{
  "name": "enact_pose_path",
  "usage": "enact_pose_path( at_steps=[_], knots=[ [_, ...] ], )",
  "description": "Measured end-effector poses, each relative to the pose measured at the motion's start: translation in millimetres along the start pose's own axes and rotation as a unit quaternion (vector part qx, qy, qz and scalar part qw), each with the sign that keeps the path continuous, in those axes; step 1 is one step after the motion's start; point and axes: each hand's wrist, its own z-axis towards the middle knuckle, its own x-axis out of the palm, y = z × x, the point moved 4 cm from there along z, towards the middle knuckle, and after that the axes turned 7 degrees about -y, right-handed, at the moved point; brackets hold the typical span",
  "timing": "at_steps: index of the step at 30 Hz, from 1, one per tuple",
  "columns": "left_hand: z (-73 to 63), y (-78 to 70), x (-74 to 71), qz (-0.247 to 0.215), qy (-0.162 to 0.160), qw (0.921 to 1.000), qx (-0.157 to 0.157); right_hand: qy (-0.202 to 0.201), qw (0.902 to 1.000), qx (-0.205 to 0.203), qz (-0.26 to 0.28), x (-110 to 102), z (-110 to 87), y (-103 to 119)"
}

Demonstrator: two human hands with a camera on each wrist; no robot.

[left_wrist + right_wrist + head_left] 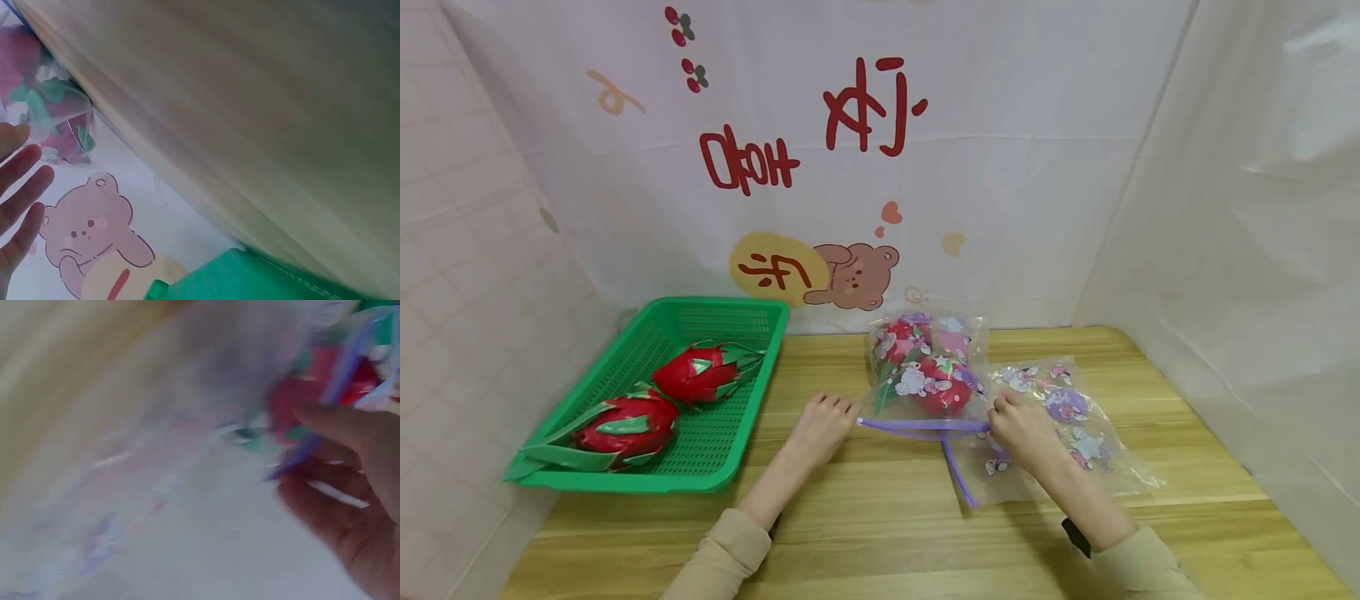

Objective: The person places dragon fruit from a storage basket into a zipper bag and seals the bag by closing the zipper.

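The nearly closed right hand point(1024, 429) pinches the purple strip point(917, 425) of the far bag point(913, 381), and left hand point(823, 422), whose grip I cannot tell, should keep this strip straight

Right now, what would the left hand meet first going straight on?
Probably the clear, printed plastic bag with the purple zip, holding red-and-green fruit; the gap is hard to judge.

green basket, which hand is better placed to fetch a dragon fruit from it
Left hand, probably: it lies nearer the green basket and its dragon fruits, while the right hand pinches the filled zip bag.
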Motion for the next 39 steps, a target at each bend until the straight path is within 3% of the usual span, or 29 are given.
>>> enact_pose_path(
  at_steps=[3, 5, 10, 13, 17, 29, 39],
  knots=[
    [-0.7, 0.7, -1.5, 0.002, -0.001, 0.9999, 0.011, -0.009, 0.9987, 0.050, 0.006, -17.3, 14.7, 18.6],
    [-0.7, 0.9, -1.7, -0.002, -0.008, 0.9998, 0.018, -0.041, 0.9976, 0.056, 0.005, -27.0, 28.5, 36.5],
    [-0.3, 1.6, -2.0, -0.005, -0.032, 0.9993, 0.020, -0.151, 0.9880, -0.003, 0.035, -25.7, 62.9, 87.6],
    [-0.2, 2.1, -2.1, -0.011, -0.035, 0.9992, 0.014, -0.146, 0.9870, -0.031, 0.059, -10.0, 76.0, 111.9],
    [-0.4, 3.2, -3.2, -0.026, -0.038, 0.9989, 0.006, -0.120, 0.9902, -0.035, 0.062, 8.3, 86.4, 128.8],
    [-1.5, 6.2, -4.2, -0.032, -0.055, 0.9979, 0.008, -0.110, 0.9913, -0.069, 0.023, 12.7, 98.2, 128.9],
    [-6.0, 14.7, -0.6, -0.035, -0.062, 0.9973, -0.014, -0.091, 0.9913, -0.094, 0.009, 9.0, 71.5, 88.2]
  ],
)
